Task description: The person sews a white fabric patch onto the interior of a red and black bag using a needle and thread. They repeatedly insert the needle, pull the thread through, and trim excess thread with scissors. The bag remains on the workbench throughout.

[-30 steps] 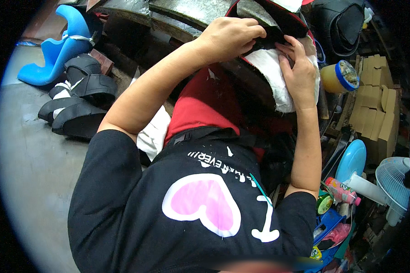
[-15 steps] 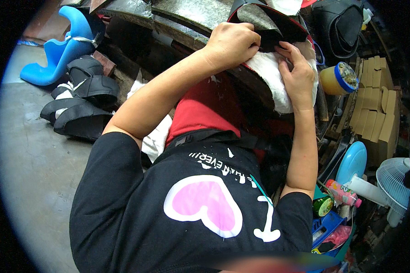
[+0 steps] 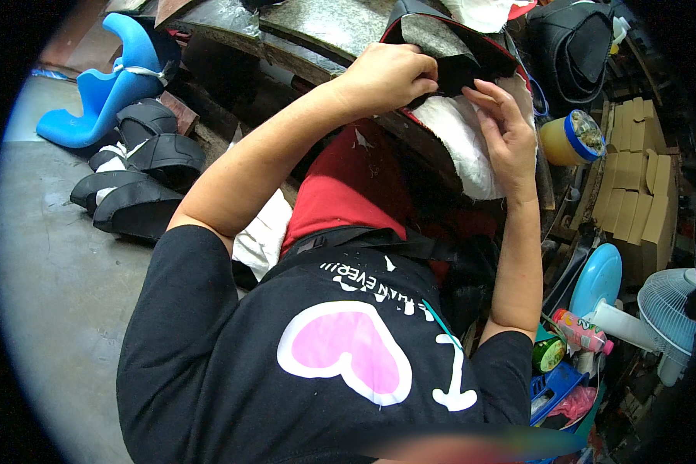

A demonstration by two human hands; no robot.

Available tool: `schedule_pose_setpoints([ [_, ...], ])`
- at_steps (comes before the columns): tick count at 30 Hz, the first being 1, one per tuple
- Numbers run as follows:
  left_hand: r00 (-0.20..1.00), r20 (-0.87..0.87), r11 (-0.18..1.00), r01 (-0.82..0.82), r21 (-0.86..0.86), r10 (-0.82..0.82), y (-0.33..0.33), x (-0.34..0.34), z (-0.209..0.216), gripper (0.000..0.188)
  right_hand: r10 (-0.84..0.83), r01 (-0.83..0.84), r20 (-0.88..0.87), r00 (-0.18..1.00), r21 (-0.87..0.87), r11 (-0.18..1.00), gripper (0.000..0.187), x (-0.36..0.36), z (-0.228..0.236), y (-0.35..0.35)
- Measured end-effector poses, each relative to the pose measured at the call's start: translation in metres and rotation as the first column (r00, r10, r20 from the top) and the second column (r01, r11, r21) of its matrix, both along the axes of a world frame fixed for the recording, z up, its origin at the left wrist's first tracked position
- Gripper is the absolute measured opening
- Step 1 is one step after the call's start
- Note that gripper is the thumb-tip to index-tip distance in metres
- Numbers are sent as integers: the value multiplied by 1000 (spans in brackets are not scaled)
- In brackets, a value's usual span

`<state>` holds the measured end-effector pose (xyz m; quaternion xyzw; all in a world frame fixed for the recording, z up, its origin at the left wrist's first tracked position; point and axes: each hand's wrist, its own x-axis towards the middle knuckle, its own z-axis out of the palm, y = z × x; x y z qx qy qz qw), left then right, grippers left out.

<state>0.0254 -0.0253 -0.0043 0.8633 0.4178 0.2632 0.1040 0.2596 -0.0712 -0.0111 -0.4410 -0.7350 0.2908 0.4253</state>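
Observation:
Before me lies a black sheet-like piece with red edging [image 3: 496, 52] and a white fluffy lining [image 3: 455, 135]. What kind of article it is, I cannot tell. Against its black part, my left hand [image 3: 390, 75] is closed, with the fingertips curled in and pinching at the material; exactly what sits between them is hidden. Over the white lining rests my right hand [image 3: 506, 131], its fingers stretched toward the left hand and the thumb apart from them. The piece lies along the edge of a worn workbench [image 3: 309, 35].
On the left are a blue foam-like form [image 3: 93, 108] and several black moulded pieces [image 3: 143, 178]. A black rolled item [image 3: 568, 54], a blue-lidded jar [image 3: 561, 141], cardboard boxes [image 3: 634, 201], a pink bottle [image 3: 580, 331] and a fan [image 3: 665, 309] crowd the right.
The fingers of my right hand have loosened and spread a little, shifting slightly down. My left hand stays at the black part, moved slightly left, and the piece has shifted a little.

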Motion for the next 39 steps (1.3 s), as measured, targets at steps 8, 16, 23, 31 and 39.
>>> schedule_pose_setpoints([
  [8,997,-76,991,31,131,-21,-9,20,15,19,49,-66,78,996,227,972,30,9,28,-33],
  [16,891,75,689,290,664,-448,3,85,42,31,-510,488,-22,860,327,809,19,91,60,-73],
  [23,917,226,905,239,351,-330,21,203,38,57,-700,613,171,693,372,697,24,146,58,-73],
  [31,906,291,941,335,-43,-309,54,230,27,66,-706,557,318,632,447,700,34,157,44,-51],
  [39,891,314,940,341,8,-326,53,231,22,65,-745,421,581,327,617,665,34,150,30,-18],
])
